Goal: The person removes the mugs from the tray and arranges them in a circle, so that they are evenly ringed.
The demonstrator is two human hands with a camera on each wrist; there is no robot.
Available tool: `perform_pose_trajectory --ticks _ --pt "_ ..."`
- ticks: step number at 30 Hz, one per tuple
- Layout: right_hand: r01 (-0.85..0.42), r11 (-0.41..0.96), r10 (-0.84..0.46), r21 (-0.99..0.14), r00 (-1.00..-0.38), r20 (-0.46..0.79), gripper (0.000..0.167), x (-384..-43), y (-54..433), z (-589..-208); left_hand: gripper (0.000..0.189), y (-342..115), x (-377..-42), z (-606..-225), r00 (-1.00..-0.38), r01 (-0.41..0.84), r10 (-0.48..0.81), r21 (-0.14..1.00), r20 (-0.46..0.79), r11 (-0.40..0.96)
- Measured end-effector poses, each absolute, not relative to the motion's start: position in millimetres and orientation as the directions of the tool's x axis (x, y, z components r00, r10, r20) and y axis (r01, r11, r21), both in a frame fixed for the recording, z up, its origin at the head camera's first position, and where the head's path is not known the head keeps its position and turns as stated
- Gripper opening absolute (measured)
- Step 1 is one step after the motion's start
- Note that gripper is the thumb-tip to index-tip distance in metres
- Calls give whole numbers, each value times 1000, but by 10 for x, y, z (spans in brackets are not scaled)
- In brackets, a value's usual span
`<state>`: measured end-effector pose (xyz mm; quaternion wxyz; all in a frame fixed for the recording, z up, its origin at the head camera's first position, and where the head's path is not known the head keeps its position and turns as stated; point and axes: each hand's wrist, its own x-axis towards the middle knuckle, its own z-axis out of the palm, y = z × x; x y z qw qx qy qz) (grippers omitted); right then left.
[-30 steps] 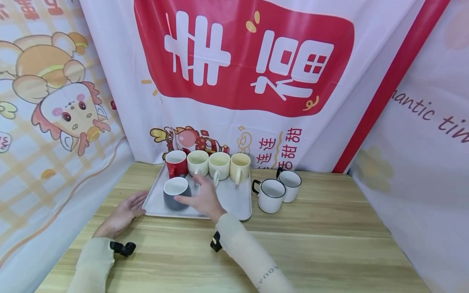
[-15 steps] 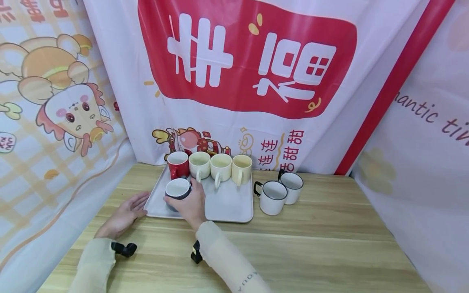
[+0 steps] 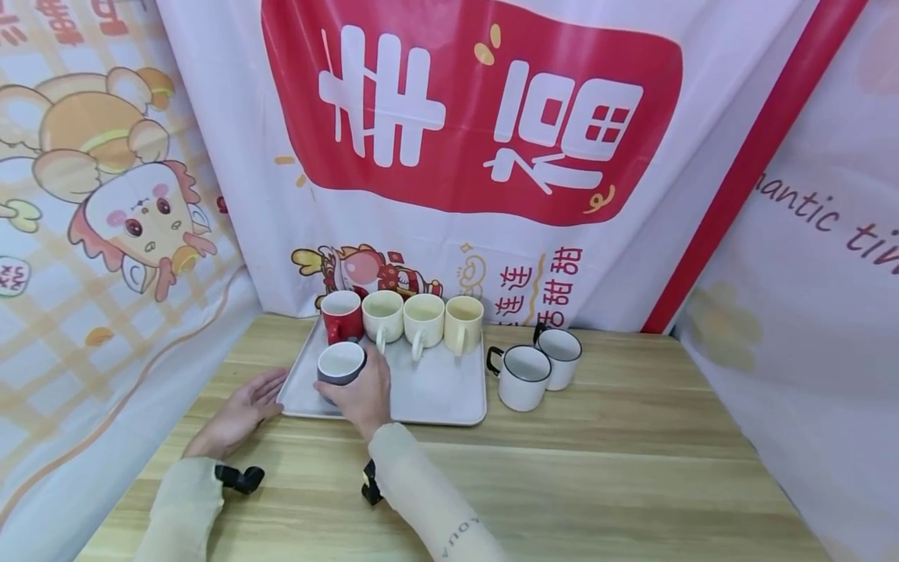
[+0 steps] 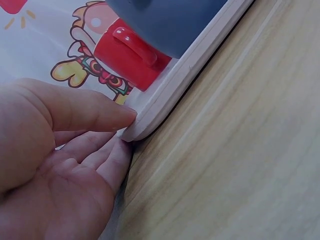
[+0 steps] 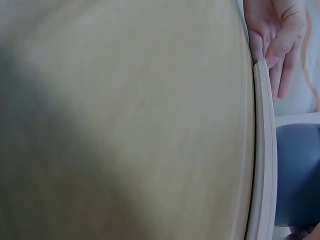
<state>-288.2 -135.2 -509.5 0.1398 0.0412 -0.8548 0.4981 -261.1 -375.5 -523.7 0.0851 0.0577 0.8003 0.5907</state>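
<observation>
A light grey rectangular tray (image 3: 442, 386) lies on the table. My right hand (image 3: 367, 396) grips a dark grey mug (image 3: 342, 365) with a white inside, thumb on its near side and fingers round its right. The mug is upright over the tray's front left; its base is hidden. My left hand (image 4: 65, 165) holds the tray's front left corner, the thumb on the rim and the other fingers below and along the outside. Along the tray's back stand a red mug (image 3: 342, 320), a pale green mug (image 3: 382, 316), a cream mug (image 3: 424, 318) and a yellow mug (image 3: 465, 320).
Right of the tray, two white mugs with black rims and black handles stand on the table, a front one (image 3: 523, 384) and a back one (image 3: 562, 363). The wooden table (image 3: 597, 484) meets printed cloth (image 3: 470, 117) behind and at both sides.
My right hand has moved left and closed round the grey mug, after hovering open at its right side. The left hand stays at the tray corner. The other mugs have not moved.
</observation>
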Motion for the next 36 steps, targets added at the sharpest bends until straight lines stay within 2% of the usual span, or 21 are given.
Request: perform_pose_trajectory --ticks 6,10,17,23,28,36 --pt "-190 481 9 -856 -975 222 88 -2918 -1239 -5056 80 -3742 -2608 -5221 -976 -2 208 961 -62 275" --pt "-257 497 -108 -829 -966 235 84 -2968 -1085 -5007 81 -3761 -2601 -5222 -974 2 219 964 -58 267" --pt "-408 450 -355 -794 -898 260 85 -3076 -681 -4844 80 -3768 -2595 -5212 -974 4 221 968 -54 251" --pt "-503 412 -483 -760 -828 286 86 -3127 -316 -4510 80 -3764 -2590 -5206 -973 1 226 970 -56 245" --pt "-539 371 -508 -756 -799 320 84 -3194 12 -4190 79 -3767 -2590 -5225 -974 0 221 969 -56 249" --pt "-533 391 -437 -751 -825 358 85 -3318 688 -3736 79 -3761 -2599 -5231 -978 -19 194 955 -79 297"
